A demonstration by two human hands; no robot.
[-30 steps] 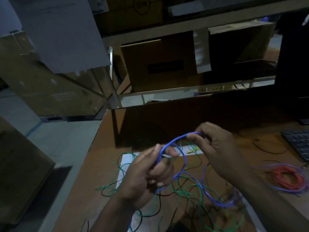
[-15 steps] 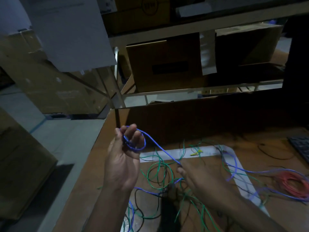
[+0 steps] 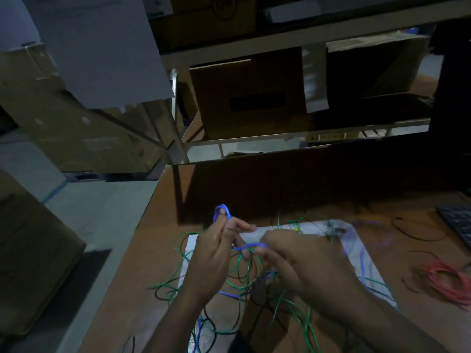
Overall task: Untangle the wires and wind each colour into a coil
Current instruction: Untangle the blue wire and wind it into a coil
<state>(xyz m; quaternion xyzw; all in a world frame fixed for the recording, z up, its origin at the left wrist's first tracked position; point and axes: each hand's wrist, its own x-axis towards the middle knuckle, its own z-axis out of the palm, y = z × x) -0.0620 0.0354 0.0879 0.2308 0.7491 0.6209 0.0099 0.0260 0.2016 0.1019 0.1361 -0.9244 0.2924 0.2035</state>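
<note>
My left hand (image 3: 212, 253) holds a small loop of blue wire (image 3: 221, 211) that sticks up above its fingers. From it a blue strand runs right to my right hand (image 3: 300, 263), which pinches it close beside the left. Under both hands lies a tangle of green wire (image 3: 239, 281) and black wire (image 3: 211, 335) on a white sheet (image 3: 362, 253). More blue wire trails blurred to the right over the sheet. A red wire coil (image 3: 448, 281) lies on the brown table (image 3: 127, 289) at the far right.
A dark board stands upright across the back of the table. A keyboard (image 3: 458, 222) sits at the right edge, with a loose black wire (image 3: 413, 233) before it. Cardboard boxes (image 3: 244, 98) fill the shelves behind. The table's left edge drops to a grey floor.
My right hand has risen from the tangle and come up beside my left hand, bringing the blue strand with it. My left hand has dropped lower, still holding the blue loop.
</note>
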